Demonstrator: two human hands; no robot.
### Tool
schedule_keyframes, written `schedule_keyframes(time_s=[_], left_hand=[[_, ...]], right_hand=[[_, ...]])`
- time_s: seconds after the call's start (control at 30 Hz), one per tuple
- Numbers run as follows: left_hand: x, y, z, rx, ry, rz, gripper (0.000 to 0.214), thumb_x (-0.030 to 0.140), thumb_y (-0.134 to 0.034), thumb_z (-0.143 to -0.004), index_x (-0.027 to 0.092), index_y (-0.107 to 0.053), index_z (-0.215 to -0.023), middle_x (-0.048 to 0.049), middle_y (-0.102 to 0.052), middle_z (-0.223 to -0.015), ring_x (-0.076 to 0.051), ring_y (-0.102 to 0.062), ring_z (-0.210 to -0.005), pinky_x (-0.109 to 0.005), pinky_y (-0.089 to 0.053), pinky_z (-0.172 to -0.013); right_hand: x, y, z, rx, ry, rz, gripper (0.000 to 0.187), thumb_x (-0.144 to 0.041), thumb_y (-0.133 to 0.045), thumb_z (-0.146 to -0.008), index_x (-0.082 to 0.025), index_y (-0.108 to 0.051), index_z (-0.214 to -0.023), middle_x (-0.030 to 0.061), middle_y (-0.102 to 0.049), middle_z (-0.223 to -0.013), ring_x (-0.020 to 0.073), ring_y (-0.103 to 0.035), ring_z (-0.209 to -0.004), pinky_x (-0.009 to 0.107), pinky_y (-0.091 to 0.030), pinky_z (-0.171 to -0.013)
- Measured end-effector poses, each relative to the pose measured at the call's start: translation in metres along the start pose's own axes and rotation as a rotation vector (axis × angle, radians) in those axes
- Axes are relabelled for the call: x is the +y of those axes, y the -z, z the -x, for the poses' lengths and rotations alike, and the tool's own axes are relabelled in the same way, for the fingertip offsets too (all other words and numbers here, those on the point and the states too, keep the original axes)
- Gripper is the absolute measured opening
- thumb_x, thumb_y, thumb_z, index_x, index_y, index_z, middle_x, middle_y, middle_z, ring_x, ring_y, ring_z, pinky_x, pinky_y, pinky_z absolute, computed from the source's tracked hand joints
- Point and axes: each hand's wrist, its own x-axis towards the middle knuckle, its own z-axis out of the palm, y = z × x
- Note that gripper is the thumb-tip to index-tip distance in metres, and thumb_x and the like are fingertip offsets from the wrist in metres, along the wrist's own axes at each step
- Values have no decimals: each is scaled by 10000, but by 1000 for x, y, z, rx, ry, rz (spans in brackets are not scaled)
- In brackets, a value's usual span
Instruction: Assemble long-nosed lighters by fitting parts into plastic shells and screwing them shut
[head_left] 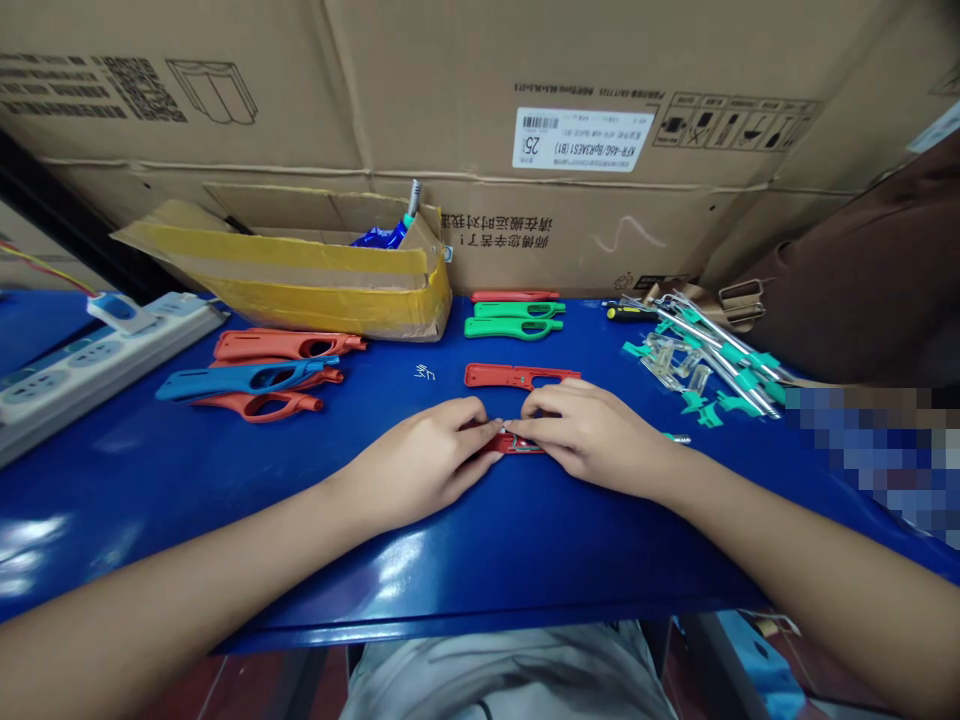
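Note:
My left hand [424, 462] and my right hand [585, 432] meet at the middle of the blue table [225, 500]. Their fingertips pinch a red plastic shell half [517, 444] that lies flat beneath them, mostly hidden. A small metal part shows between the fingertips. Just beyond lies another red shell half [517, 376]. A thin metal tip pokes out at the right of my right hand [679, 438].
Red and blue shell halves [262, 378] lie at the left, green and red ones [514, 312] at the back. Metal rods with green fittings [705, 360] are piled at the right. An open taped carton [315, 275], a power strip [97, 355] and big cardboard boxes [525, 120] stand behind.

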Motion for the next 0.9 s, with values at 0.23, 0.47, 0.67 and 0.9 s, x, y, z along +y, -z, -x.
schedule_keyframes(time_s=[0.23,0.47,0.67,0.9], left_hand=[[-2,-1,2,45,-22,18,305,284,-533,-1035,144,-692,-1254,-84,-691,-1039,-189,-688,-896,-306,-593,-832],[10,1,-1,-23,-90,-331,345,247,-435,-1062,86,-719,-1172,-114,-692,-959,-241,-668,-848,-402,-609,-775],[7,2,0,30,-126,-305,326,263,-456,-1057,105,-709,-1189,-116,-710,-1027,-256,-659,-912,-430,-593,-818],[-3,3,-1,63,-78,-88,274,252,-530,-1027,166,-682,-1238,-94,-697,-1100,-232,-632,-987,-379,-544,-883]], right_hand=[[-2,6,0,65,-114,-47,236,-274,-567,-1004,-196,-749,-1133,76,-759,-1058,221,-689,-953,358,-451,-811],[8,32,4,98,-458,124,318,-279,-527,-988,-205,-692,-1249,60,-748,-1133,231,-709,-947,343,-504,-751],[24,43,10,-143,-828,259,341,-291,-513,-970,-179,-654,-1260,113,-695,-1209,306,-701,-988,378,-522,-698],[68,59,26,-158,-1119,317,296,-213,-530,-940,-177,-627,-1217,160,-641,-1302,336,-648,-1143,417,-539,-833]])
